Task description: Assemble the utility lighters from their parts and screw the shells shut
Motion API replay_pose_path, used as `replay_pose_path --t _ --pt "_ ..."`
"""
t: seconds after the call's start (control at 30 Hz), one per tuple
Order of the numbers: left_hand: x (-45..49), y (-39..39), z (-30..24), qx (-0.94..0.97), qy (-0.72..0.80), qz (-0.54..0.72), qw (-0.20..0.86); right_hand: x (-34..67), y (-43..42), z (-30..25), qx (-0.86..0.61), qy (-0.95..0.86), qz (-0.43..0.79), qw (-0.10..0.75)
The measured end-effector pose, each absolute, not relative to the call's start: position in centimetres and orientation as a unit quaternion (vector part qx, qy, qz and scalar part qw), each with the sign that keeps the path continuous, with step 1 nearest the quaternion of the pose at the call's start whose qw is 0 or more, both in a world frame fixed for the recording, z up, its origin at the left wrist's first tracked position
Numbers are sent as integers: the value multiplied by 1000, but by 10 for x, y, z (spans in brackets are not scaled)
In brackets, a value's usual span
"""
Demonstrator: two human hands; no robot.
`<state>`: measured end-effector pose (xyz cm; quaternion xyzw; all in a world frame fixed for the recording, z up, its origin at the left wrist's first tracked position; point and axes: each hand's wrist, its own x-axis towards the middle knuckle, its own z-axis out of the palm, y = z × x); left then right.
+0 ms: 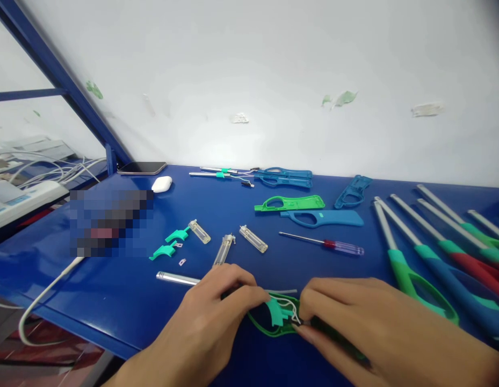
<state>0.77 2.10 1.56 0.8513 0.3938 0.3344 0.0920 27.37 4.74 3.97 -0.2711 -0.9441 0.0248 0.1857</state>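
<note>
Near the front edge of the blue table (124, 301) lies an opened green lighter shell (273, 322) with a teal trigger and white wires inside. My left hand (217, 312) is closed, pinching its left end, where a metal tube (176, 278) sticks out to the left. My right hand (366, 317) is closed too, fingertips pressed on the shell's right side by the wires.
Loose parts lie ahead: teal triggers (171, 243), clear gas tanks (253, 238), a red-handled screwdriver (325, 243), green (291, 203) and blue shell halves (324, 217). Several finished long lighters (434, 258) lie at right. A phone (141, 167), earbud case (161, 184) and white cable (43, 295) are at left.
</note>
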Motion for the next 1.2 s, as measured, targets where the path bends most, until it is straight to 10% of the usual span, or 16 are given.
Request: replay_pose_path --t 0.9,1.2 --pt "7 14 12 861 388 317 89 287 46 17 -246 -963 -18 104" --pt "7 13 16 863 394 305 81 276 47 13 -328 -922 26 206"
